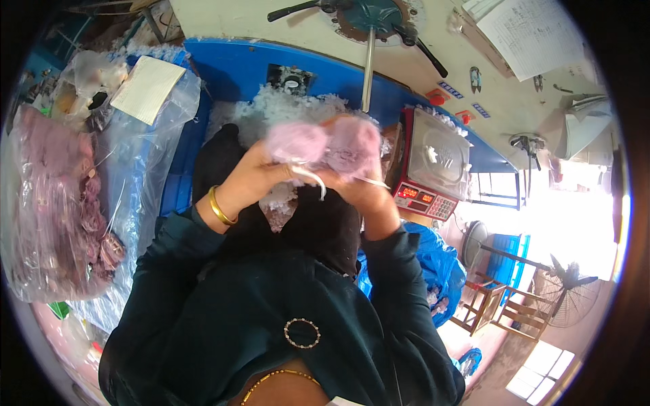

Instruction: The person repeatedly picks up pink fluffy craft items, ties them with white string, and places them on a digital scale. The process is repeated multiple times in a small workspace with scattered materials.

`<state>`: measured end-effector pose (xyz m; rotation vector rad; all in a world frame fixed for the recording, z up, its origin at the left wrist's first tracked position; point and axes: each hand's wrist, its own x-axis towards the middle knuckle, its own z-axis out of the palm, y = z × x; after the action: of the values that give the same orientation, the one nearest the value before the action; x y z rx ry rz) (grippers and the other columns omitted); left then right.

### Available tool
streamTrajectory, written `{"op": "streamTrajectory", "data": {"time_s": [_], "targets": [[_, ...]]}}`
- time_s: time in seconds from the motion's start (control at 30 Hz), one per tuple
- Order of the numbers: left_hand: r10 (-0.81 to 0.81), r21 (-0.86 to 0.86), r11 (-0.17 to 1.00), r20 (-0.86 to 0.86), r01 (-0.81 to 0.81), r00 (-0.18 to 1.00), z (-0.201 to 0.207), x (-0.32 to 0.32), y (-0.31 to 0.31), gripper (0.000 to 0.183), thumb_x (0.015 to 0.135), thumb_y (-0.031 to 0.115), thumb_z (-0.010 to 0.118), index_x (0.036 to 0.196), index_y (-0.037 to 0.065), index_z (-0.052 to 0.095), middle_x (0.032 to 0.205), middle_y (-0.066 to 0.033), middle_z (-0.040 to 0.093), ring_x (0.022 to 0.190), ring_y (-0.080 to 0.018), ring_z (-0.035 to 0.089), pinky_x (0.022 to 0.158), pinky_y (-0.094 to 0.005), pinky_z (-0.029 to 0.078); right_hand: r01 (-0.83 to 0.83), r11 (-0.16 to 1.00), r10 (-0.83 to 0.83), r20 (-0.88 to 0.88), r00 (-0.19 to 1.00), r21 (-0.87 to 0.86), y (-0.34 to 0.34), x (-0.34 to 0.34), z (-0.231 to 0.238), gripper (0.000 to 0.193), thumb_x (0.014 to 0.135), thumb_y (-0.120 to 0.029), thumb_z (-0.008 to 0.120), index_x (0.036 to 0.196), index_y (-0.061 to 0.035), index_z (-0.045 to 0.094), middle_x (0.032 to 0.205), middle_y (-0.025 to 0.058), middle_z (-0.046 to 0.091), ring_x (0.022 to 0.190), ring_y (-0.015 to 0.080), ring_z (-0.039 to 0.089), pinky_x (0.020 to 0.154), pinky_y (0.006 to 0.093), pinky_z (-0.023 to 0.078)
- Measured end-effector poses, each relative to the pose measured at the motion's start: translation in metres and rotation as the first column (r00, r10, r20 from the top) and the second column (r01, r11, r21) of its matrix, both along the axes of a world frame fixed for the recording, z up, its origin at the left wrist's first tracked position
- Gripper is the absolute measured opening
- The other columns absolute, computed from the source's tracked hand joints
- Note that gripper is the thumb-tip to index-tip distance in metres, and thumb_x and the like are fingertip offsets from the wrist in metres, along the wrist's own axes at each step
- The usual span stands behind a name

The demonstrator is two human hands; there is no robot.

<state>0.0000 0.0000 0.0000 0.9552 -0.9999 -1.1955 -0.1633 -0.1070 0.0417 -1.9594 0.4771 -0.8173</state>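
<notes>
Left hand (252,177) and right hand (357,181), fingers closed around a lilac plush toy (325,143), held raised over white stuffing fibre (284,108) in a blue bin (233,68). Gold bangle (219,207) on left wrist. Digital scale (433,166) just right; clear bag of pink plush pieces (57,203) far left.
</notes>
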Motion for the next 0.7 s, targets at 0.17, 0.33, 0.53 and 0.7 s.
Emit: {"op": "streamTrajectory", "data": {"time_s": [0.17,0.33,0.53,0.7], "targets": [[-0.013,0.200,0.979,-0.120,0.037,0.993,0.025,-0.008,-0.009,0.015,0.083,0.006,0.068,0.097,0.000,0.067,0.097,-0.0022,0.064,0.089,-0.0104,0.058,0.081,-0.0235,0.046,-0.209,0.673,0.417,-0.131,0.900,0.710,-0.044,-0.035,-0.011,0.044,0.070,-0.019,0.083,0.105,-0.0022,0.061,0.092,0.0027,0.065,0.082,0.0099,0.058,0.071,0.0243,0.048],[-0.134,-0.160,0.967,0.349,0.200,0.928,0.032,0.006,-0.031,0.022,0.070,0.007,0.075,0.087,0.000,0.063,0.093,-0.0044,0.054,0.086,-0.0131,0.052,0.075,-0.0256,0.042,-0.315,0.817,0.379,-0.037,0.925,0.483,-0.032,-0.033,-0.007,0.037,0.074,-0.013,0.077,0.105,-0.0028,0.061,0.097,0.0022,0.064,0.091,0.0159,0.058,0.081,0.0293,0.047],[-0.294,0.002,0.945,0.440,0.326,0.849,0.052,0.013,-0.041,0.023,0.073,0.008,0.071,0.091,-0.002,0.061,0.093,-0.0070,0.055,0.081,-0.0162,0.052,0.070,-0.0266,0.042,-0.358,0.774,0.393,0.048,0.918,0.521,-0.029,-0.027,-0.008,0.020,0.075,-0.003,0.067,0.094,-0.0013,0.063,0.087,-0.0007,0.060,0.086,0.0111,0.055,0.078,0.0276,0.046],[-0.144,-0.120,0.969,0.440,0.217,0.886,0.042,0.011,-0.046,0.022,0.072,0.007,0.071,0.089,0.000,0.059,0.096,-0.0076,0.056,0.087,-0.0165,0.055,0.077,-0.0261,0.043,-0.184,0.815,0.246,-0.041,0.968,0.550,-0.016,-0.035,0.005,0.021,0.074,-0.003,0.068,0.095,-0.0009,0.065,0.093,-0.0014,0.063,0.090,0.0066,0.054,0.078,0.0247,0.046]]}}
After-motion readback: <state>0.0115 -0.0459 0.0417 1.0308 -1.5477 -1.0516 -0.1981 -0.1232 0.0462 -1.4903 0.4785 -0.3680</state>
